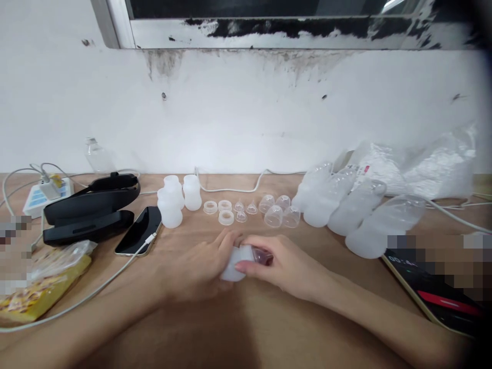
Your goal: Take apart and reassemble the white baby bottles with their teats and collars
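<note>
A small frosted baby bottle (232,267) lies tilted on its side between my hands, its clear cap (263,255) pointing right. My left hand (203,264) is pressed around the bottle's base end, its lower fingers partly hidden. Around the collar and cap, my right hand (282,261) is closed, thumb in front. Just beyond them are white collar rings (226,218), several clear nipples (251,207) and several clear dome caps (273,216). Open white bottle bodies (171,207) stand to the left of these. Several capped bottles (361,238) are lined up on the right.
Left on the wooden table (184,328) are a phone (140,230) with a white cable, a black case (92,205), a power strip (49,195), a yellow snack bag (49,287) and a clear bottle (98,156). Right: plastic bags (430,164) and another phone (430,282). A wall stands behind.
</note>
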`<state>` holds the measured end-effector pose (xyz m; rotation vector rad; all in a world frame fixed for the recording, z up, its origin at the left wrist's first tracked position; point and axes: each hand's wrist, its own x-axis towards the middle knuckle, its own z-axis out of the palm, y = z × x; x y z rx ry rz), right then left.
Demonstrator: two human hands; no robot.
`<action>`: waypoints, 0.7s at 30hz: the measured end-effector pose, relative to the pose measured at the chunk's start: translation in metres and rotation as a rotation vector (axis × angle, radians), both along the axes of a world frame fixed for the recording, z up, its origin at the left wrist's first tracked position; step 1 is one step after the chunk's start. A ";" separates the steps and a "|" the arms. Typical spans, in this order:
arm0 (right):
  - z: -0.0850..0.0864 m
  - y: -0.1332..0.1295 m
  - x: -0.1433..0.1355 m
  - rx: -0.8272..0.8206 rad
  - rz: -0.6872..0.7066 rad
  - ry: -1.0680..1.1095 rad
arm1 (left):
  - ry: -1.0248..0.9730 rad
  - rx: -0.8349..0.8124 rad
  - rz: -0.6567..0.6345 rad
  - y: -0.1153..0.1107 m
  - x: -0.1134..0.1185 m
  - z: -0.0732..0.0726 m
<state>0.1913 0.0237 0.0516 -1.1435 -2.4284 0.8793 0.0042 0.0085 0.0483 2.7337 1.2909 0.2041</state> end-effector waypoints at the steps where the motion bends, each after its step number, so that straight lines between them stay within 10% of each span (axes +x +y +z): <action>1: 0.001 -0.001 0.002 0.054 0.066 0.001 | -0.047 -0.061 -0.029 0.002 -0.004 0.003; 5: 0.008 -0.002 0.008 0.387 0.324 -0.061 | -0.248 -0.342 -0.211 0.011 -0.014 0.004; 7: 0.009 -0.002 0.010 0.406 0.215 -0.012 | -0.250 -0.251 -0.167 0.010 -0.012 0.003; 13: 0.009 -0.001 0.014 -0.132 0.097 -0.100 | 0.013 0.091 -0.074 -0.003 0.003 0.008; 18: 0.015 0.008 0.027 0.566 -0.069 -0.197 | -0.155 -0.037 0.036 0.010 -0.013 -0.001; 21: 0.011 0.015 0.034 0.652 -0.119 -0.297 | -0.444 -0.031 0.229 0.025 -0.022 -0.016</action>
